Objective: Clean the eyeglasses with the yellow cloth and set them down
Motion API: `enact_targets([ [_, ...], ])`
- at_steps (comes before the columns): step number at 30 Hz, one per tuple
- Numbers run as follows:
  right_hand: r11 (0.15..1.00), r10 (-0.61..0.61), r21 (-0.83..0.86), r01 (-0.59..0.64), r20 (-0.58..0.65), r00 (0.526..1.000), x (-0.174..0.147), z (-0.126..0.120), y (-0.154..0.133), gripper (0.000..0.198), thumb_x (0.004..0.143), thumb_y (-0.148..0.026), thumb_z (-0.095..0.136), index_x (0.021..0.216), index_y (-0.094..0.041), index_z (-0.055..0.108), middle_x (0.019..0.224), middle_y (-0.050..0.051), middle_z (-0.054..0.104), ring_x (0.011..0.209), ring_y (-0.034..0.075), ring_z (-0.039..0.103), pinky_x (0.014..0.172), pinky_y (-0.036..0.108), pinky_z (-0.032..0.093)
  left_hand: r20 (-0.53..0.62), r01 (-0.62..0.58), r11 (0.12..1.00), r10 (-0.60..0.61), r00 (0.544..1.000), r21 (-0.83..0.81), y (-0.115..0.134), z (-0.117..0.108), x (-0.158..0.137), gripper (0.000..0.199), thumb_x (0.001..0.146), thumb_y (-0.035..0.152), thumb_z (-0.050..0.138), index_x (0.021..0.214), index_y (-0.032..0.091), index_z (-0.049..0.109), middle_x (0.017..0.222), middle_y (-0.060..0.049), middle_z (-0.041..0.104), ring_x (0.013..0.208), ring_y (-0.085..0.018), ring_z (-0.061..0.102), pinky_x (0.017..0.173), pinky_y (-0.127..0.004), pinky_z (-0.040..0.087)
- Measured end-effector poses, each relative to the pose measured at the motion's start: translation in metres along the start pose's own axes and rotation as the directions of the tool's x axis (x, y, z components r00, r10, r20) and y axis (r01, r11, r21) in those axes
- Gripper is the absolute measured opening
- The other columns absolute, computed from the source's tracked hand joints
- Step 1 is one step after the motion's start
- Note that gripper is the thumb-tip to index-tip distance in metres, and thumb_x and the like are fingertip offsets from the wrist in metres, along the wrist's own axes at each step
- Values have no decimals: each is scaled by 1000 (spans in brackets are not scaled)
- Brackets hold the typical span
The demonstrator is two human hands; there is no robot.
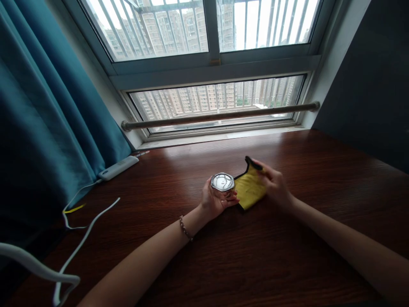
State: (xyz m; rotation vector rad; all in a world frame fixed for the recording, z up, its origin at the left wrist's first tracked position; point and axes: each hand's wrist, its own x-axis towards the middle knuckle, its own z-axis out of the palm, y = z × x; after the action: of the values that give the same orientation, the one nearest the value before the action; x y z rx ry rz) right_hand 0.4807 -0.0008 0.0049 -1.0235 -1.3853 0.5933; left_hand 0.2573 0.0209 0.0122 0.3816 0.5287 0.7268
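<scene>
A small round tin (222, 182) with a shiny silver lid sat near the middle of the tabletop (287, 256), held in the left hand (215, 200). The fingers of that hand were curled around the tin from below and from the side, grasping it with the lid facing up. Touching the tin at its 3 o'clock lay a yellow cloth (249, 189) with a dark edge, spread partly on the wood. The right hand (273, 183) rested on the cloth at the cloth's 2 o'clock, its fingers pinched on the raised dark corner. A beaded bracelet (185, 228) circled the left wrist, at the tin's 7 o'clock.

Further out, at 10 o'clock from the tin, a white power strip (117, 168) lay by the tabletop's edge, just beside a teal curtain (47, 119). White cables (79, 243) trailed from it towards 8 o'clock. At 12 o'clock a metal rail (220, 115) crossed the lower pane of a window (211, 55), through which tall apartment blocks showed.
</scene>
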Motion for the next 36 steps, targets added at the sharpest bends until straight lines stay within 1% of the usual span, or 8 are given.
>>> enact_targets([
  [2,973,-145,-126,192,308,940,-14,13,-7,35,82,-23,63,116,-17,63,122,10,58,120,28,47,106,46,34,-5,-26,1000,26,1000,-4,2,-2,1,66,84,57,27,96,4,63,74,-19,64,60,-23,60,62,-40,50],
  [4,851,-232,-265,454,585,777,-25,21,-6,39,90,-22,54,127,-14,55,129,14,51,125,30,41,106,51,33,-12,-51,999,51,999,-12,3,-4,1,65,84,56,26,97,4,63,74,-18,64,58,-21,58,59,-37,50],
  [6,778,-233,-304,550,673,702,-30,23,-1,39,94,-23,47,132,-12,50,132,15,48,128,30,37,105,53,33,-17,-68,998,68,998,-18,5,-5,1,64,84,55,27,98,4,63,74,-17,64,58,-20,58,58,-35,50],
  [10,709,-266,-324,626,700,663,-29,19,0,40,96,-19,42,135,-15,45,133,13,48,128,29,37,104,52,35,-23,-81,996,80,997,-27,5,-6,1,62,84,53,30,99,3,62,76,-18,65,61,-21,59,59,-36,51],
  [17,687,-457,-226,690,603,653,-22,7,-11,49,81,-11,44,130,-14,49,130,13,51,121,27,46,100,49,41,-32,-76,997,75,997,-19,5,-5,2,63,84,55,29,99,3,62,77,-19,65,62,-22,60,60,-38,51],
  [20,681,-409,-222,698,675,614,-22,5,-12,48,75,-13,48,122,-14,57,125,10,55,118,29,48,98,47,43,-28,-88,996,87,996,-15,4,-5,2,63,83,56,30,97,4,63,77,-18,65,64,-23,61,63,-40,52],
  [32,671,-312,-269,691,743,593,-26,16,-9,37,95,-26,47,127,-9,53,129,15,51,122,28,45,102,45,40,47,-125,991,123,991,49,3,-7,2,63,84,58,30,94,6,63,79,-17,67,68,-24,65,72,-42,52],
  [36,691,-368,-310,653,627,687,-29,17,-15,39,94,-25,50,131,-13,48,127,15,53,118,27,49,100,45,43,94,-100,990,90,991,104,1,-5,0,64,86,58,31,99,4,61,82,-19,68,72,-27,66,71,-42,52],
])
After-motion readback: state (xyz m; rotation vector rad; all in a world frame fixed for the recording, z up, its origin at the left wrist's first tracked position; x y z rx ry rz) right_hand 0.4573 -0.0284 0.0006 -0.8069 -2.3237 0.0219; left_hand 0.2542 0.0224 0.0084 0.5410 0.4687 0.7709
